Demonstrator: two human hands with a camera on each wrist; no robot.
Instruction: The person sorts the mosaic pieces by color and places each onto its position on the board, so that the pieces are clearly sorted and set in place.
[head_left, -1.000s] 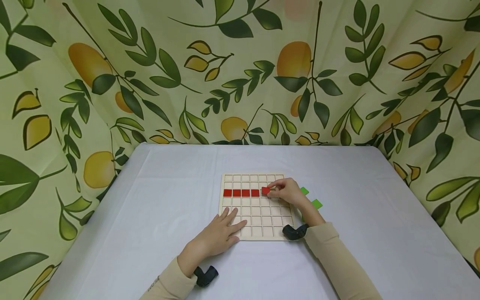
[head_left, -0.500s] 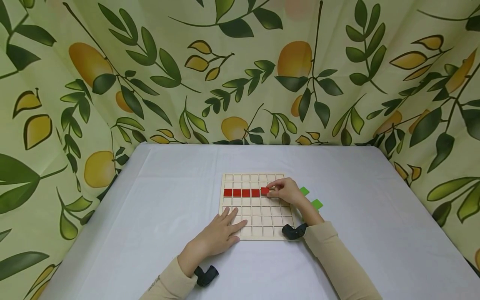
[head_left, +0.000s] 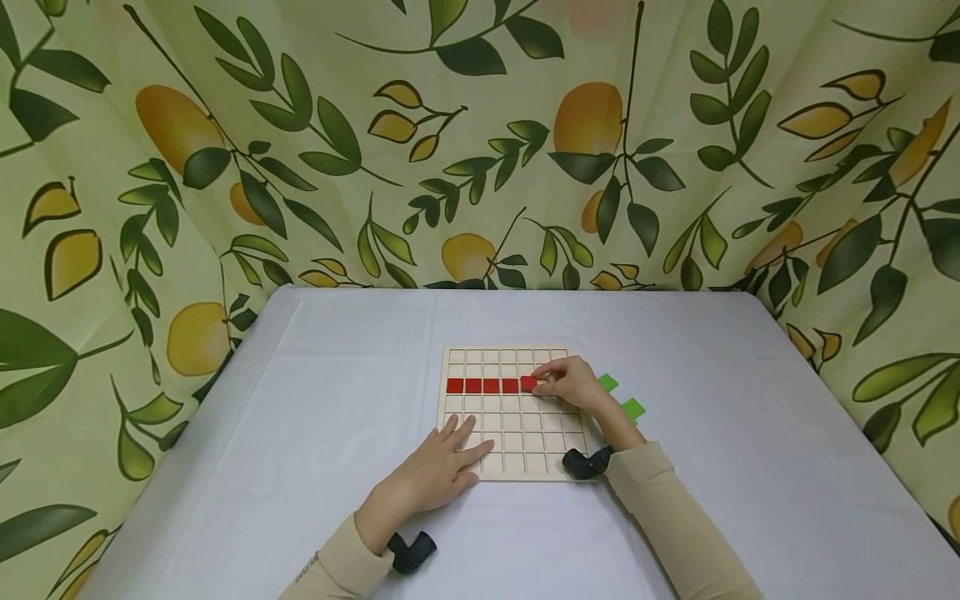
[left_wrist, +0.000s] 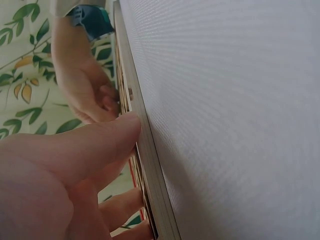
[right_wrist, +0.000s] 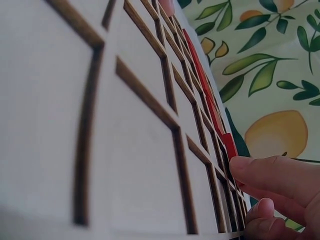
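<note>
A pale wooden grid board lies on the table, its square cells divided by ridges. Several red square tiles form a row across it from the left edge. At the right end of that row, my right hand pinches another red tile between thumb and fingers; in the right wrist view this tile stands slightly higher than the others. My left hand rests with spread fingers on the board's near left corner. Its thumb touches the board's side edge in the left wrist view.
Green square tiles lie on the white tablecloth right of the board, partly hidden behind the right forearm. Black devices are strapped at the left wrist and the right wrist. A fruit-patterned curtain hangs behind the table.
The pinched red tile has shifted slightly left and down, closer to the row of red tiles. My left hand has stayed in place.
</note>
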